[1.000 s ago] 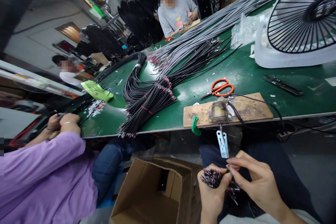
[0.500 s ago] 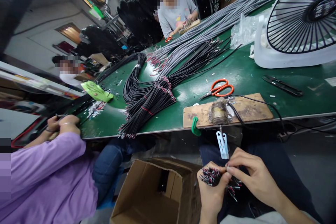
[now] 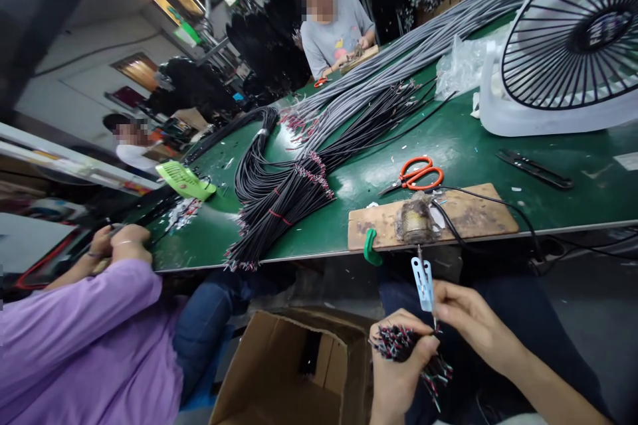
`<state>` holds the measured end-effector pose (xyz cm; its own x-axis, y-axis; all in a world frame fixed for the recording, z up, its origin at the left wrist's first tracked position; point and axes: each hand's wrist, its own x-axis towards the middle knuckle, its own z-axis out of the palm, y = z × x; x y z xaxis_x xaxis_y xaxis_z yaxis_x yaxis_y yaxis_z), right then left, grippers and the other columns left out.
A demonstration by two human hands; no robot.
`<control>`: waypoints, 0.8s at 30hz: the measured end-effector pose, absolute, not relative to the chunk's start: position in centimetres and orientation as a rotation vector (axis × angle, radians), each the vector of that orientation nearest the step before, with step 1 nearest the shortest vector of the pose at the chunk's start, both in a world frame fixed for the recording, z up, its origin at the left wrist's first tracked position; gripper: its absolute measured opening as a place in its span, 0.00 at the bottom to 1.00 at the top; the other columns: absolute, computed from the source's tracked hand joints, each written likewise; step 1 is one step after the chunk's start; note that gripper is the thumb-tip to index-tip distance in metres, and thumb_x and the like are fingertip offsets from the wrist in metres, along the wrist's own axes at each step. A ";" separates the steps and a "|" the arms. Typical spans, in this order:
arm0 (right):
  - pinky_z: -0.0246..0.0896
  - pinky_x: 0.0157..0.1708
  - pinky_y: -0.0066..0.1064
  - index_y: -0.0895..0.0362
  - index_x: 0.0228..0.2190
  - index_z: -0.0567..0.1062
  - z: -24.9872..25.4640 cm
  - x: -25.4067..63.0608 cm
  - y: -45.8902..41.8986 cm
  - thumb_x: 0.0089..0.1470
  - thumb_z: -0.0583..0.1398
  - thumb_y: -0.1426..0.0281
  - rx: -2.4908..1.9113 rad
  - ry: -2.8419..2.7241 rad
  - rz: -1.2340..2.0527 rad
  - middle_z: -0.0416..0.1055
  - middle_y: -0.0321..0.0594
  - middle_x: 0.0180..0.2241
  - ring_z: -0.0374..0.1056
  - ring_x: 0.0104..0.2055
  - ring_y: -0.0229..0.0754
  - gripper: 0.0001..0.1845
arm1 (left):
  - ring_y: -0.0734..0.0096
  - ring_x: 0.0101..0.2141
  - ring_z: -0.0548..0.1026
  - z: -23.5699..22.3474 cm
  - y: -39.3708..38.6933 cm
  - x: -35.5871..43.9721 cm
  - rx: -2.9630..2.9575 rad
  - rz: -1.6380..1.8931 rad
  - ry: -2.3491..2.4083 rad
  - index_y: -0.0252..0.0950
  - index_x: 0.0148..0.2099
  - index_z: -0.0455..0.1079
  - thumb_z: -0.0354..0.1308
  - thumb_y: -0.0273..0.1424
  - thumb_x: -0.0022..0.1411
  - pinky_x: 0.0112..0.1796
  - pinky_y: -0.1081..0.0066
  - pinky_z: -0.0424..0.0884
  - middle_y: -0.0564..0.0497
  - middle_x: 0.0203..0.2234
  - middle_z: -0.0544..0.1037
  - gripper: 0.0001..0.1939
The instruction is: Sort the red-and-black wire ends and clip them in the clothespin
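My left hand (image 3: 401,368) is closed around a bundle of black cables (image 3: 393,343) with red, white and black wire ends fanned out. Its thumb and forefinger pinch at the bundle's right side, with a wire end showing just beyond them. A light blue clothespin (image 3: 423,284) hangs from the thin shaft of a small round motor (image 3: 417,222) at the table edge. My right hand (image 3: 466,317) is closed at the clothespin's lower right side, fingertips against it. The lower jaws of the clothespin are partly hidden by these fingers.
The motor sits on a wooden board (image 3: 481,209) on the green table (image 3: 478,146). Beyond lie orange-handled scissors (image 3: 421,174), black snips (image 3: 535,169), a fan (image 3: 548,123) and cable bundles (image 3: 284,199). Below stands a cardboard box (image 3: 269,372). A person in a purple sleeve (image 3: 100,305) sits left.
My right hand has moved from the wire ends beside my left thumb up to the clothespin. My left hand has shifted slightly left, and the view has tilted a little.
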<state>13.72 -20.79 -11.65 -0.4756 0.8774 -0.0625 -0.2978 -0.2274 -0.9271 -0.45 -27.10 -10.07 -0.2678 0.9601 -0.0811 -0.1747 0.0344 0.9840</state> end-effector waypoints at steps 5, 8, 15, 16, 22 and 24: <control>0.58 0.27 0.30 0.58 0.21 0.75 -9.3 13.1 -17.8 0.55 0.62 0.50 -1.020 -1.279 1.511 0.67 0.36 0.22 0.61 0.26 0.39 0.25 | 0.67 0.24 0.74 -8.9 -27.0 -0.9 1.058 1.497 1.420 0.39 0.26 0.81 0.73 0.29 0.49 0.29 0.71 0.68 0.51 0.20 0.78 0.04; 0.56 0.25 0.29 0.59 0.21 0.76 -8.6 12.4 -17.0 0.52 0.62 0.46 -0.961 -1.259 1.636 0.67 0.35 0.20 0.60 0.24 0.38 0.28 | 0.67 0.23 0.74 -8.3 -26.7 -0.9 1.077 1.518 1.456 0.40 0.25 0.81 0.73 0.30 0.48 0.28 0.71 0.68 0.51 0.20 0.78 0.04; 0.55 0.26 0.27 0.61 0.22 0.77 -8.8 11.7 -17.5 0.49 0.67 0.48 -0.741 -0.893 1.965 0.67 0.35 0.21 0.59 0.24 0.35 0.26 | 0.69 0.24 0.75 -8.2 -25.6 -0.5 1.048 1.511 1.455 0.40 0.25 0.81 0.74 0.33 0.49 0.30 0.73 0.69 0.52 0.21 0.79 0.05; 0.55 0.25 0.27 0.61 0.22 0.77 -8.9 11.7 -17.6 0.49 0.67 0.49 -0.712 -0.854 1.993 0.67 0.34 0.21 0.59 0.24 0.34 0.26 | 0.69 0.24 0.75 -8.3 -25.6 -0.4 1.045 1.497 1.461 0.40 0.25 0.81 0.74 0.34 0.49 0.30 0.73 0.69 0.52 0.21 0.79 0.06; 0.63 0.33 0.32 0.59 0.30 0.81 -10.5 11.8 -18.4 0.54 0.63 0.47 -0.641 -0.671 2.104 0.75 0.42 0.28 0.69 0.31 0.41 0.26 | 0.68 0.24 0.74 -8.7 -25.6 -0.5 1.020 1.486 1.405 0.38 0.26 0.81 0.72 0.39 0.52 0.28 0.72 0.68 0.51 0.21 0.77 0.10; 0.62 0.32 0.33 0.59 0.30 0.82 -11.5 12.2 -18.6 0.56 0.61 0.46 -0.655 -0.645 2.095 0.76 0.44 0.28 0.69 0.31 0.42 0.28 | 0.68 0.24 0.74 -8.6 -25.7 -0.6 1.032 1.484 1.418 0.38 0.26 0.81 0.72 0.39 0.52 0.28 0.71 0.68 0.51 0.21 0.78 0.10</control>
